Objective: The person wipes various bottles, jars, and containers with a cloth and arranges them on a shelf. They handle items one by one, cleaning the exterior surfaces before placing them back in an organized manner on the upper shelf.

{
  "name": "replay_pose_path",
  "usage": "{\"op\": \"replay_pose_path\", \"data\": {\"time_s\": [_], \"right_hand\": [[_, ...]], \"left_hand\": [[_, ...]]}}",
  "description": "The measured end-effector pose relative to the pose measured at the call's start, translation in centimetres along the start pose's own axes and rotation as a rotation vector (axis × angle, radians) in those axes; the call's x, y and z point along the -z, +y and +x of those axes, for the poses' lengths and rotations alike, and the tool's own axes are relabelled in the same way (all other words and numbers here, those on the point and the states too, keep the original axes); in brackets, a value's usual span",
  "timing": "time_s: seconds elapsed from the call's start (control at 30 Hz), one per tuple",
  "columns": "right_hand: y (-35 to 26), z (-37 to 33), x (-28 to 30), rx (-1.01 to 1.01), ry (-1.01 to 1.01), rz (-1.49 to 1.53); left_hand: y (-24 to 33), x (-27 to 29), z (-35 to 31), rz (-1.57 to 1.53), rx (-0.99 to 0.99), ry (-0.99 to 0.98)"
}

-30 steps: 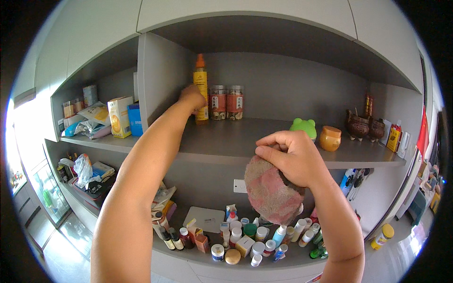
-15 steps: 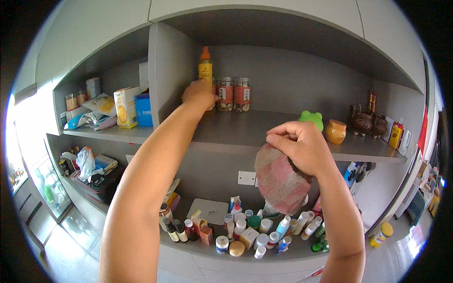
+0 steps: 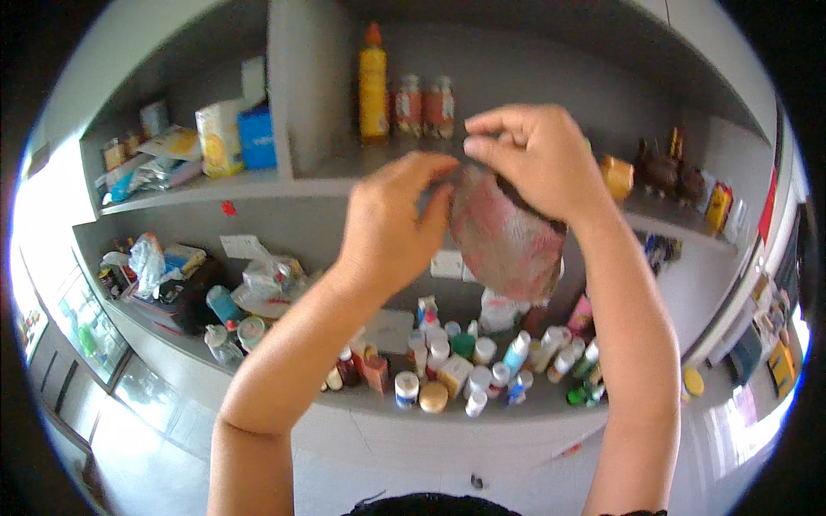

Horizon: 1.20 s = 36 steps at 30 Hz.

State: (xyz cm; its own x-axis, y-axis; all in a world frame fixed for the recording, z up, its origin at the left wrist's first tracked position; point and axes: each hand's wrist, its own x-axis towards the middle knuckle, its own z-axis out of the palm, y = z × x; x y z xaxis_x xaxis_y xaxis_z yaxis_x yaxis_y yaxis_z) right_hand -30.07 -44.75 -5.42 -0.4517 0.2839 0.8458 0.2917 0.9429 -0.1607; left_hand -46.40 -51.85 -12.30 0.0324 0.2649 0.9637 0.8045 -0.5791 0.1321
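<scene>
My right hand (image 3: 546,163) is closed on the upper edge of a pink and grey-brown cloth (image 3: 508,241), which hangs down in front of the shelf. Close by the cloth's upper left edge is my left hand (image 3: 391,224), its fingers curved and the thumb apart from them. Whether those fingertips touch the cloth is blurred. Behind the hands, a tall yellow bottle (image 3: 372,93) with an orange top stands upright on the shelf. Two clear jars (image 3: 409,107) with red labels are beside it.
Many small bottles and tubs (image 3: 456,374) crowd the lower counter. An amber jar (image 3: 616,176) and dark ornaments (image 3: 661,168) are on the upper shelf at right. A vertical divider (image 3: 301,90) separates the left compartment, where a blue box (image 3: 256,138) sits.
My left hand has let go of the yellow bottle and come down and right to beside the cloth. The whole view has shifted, and the bottle now shows in full.
</scene>
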Motion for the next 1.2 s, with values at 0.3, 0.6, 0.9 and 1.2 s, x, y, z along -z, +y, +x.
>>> {"op": "replay_pose_path", "data": {"time_s": [0.3, 0.6, 0.9, 1.2], "right_hand": [[3.7, -15.4, 5.3, -0.417, -0.076, 0.014], [10.8, -39.2, 1.9, -0.974, 0.018, -0.050], [8.9, -43.5, 0.5, -1.093, 0.118, 0.013], [5.9, -35.4, 3.9, -0.852, 0.427, -0.013]], "left_hand": [[2.4, -4.8, -12.8, -0.281, -0.017, -0.237], [4.7, -21.5, -30.7, -0.334, 0.631, -0.585], [3.8, -26.1, -32.0, -0.091, 0.641, -0.747], [8.5, -19.0, -27.3, -0.635, 0.640, -0.562]]}}
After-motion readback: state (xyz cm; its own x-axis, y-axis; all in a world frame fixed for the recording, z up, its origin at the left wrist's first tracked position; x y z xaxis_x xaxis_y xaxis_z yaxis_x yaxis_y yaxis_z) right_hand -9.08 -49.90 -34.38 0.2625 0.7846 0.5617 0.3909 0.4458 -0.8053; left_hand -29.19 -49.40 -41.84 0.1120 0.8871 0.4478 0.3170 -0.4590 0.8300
